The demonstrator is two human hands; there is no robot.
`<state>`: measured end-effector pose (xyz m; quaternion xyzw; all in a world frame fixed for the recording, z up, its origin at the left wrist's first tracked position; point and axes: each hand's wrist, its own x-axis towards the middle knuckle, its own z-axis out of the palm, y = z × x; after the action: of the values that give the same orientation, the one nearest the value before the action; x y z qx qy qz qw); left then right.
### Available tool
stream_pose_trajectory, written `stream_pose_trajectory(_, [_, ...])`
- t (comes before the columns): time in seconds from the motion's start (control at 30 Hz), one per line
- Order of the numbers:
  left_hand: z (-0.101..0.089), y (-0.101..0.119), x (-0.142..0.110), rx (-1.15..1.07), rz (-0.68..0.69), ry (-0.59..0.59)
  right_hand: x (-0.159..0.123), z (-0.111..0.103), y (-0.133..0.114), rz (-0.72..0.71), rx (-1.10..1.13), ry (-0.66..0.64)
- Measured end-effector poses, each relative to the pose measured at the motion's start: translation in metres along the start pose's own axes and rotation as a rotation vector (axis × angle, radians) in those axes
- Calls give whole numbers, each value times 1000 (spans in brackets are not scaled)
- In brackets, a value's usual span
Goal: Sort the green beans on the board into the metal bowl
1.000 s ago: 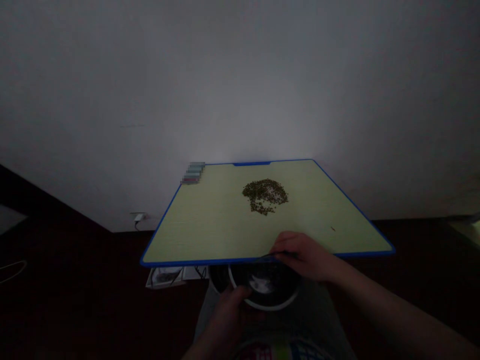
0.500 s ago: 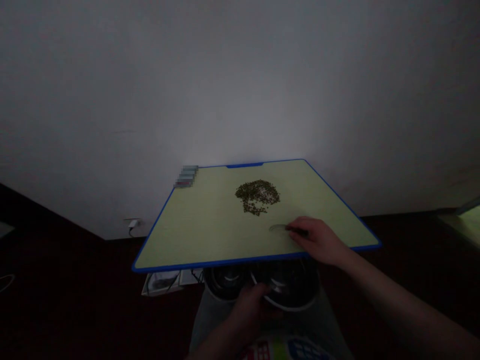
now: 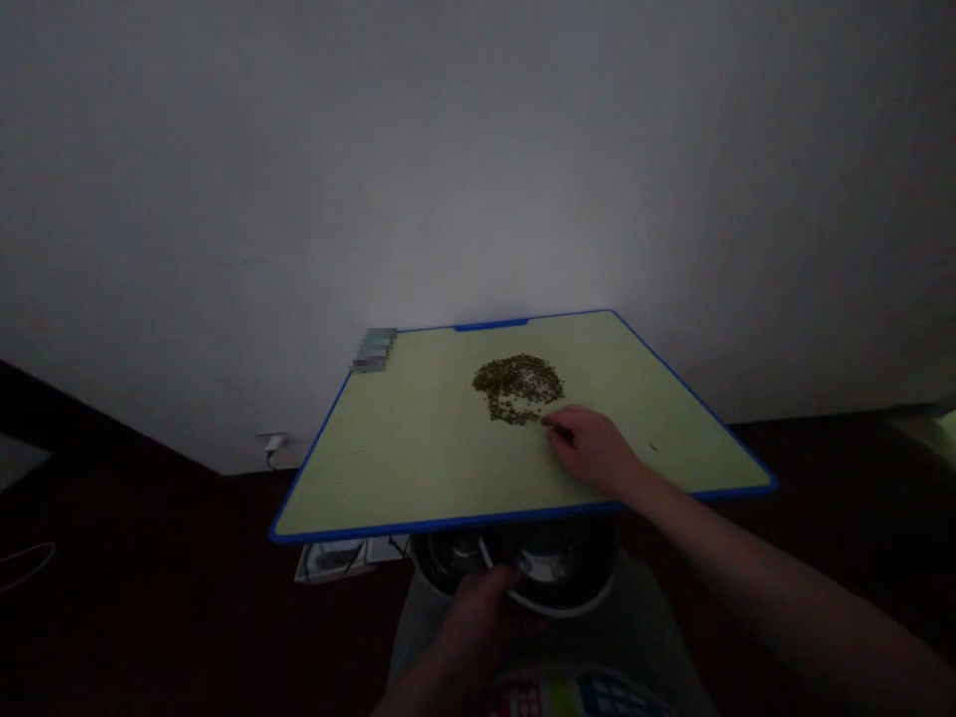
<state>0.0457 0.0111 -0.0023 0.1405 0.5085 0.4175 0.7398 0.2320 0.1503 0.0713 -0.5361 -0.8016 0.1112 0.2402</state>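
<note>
The person's right hand is over the pale yellow-green, blue-edged board, its fingers drawn narrow around a slim utensil with a dark handle. The utensil's thin front end points left at the near right fringe of a loose, roundish pile of small brown grains; whether it touches them is too fine to tell. That pile lies on the board a little beyond its middle, with a thin patch on its near side. A wide stretch of surface separates the grains from the left edge, and another runs to the right edge, marked by a small thin dark sliver. The far edge sits close to the pale grey wall, leaving little room behind. Below the near edge, the left hand has its thumb at the pale rim of a dark round bowl (the other fingers are lost in shadow, so their grip cannot be told). A second dark round bowl sits just left, partly under the board.
</note>
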Motion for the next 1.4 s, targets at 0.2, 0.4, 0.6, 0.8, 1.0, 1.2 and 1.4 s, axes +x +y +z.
stream_pose_trajectory(0.2, [-9,4,-1,-33,4,9,-1,2,2,11,-21,21])
stream_pose_trajectory(0.4, [-14,3,0,-55,9,-1,0,1,4,-3,-4,26])
stream_pose_trajectory(0.6, [-17,0,2,-56,19,10,0,2,4,-33,41,41])
stream_pose_trajectory(0.8, [-18,-2,3,-61,10,53,0,3,2,-47,40,66])
stream_pose_trajectory(1.0, [-15,1,1,-65,0,38,0,3,0,-53,29,41])
stream_pose_trajectory(1.2, [-17,0,2,-77,3,27,1,5,4,-19,28,39])
stream_pose_trajectory(1.4, [-13,7,-5,-73,-9,34,3,5,3,-52,44,28])
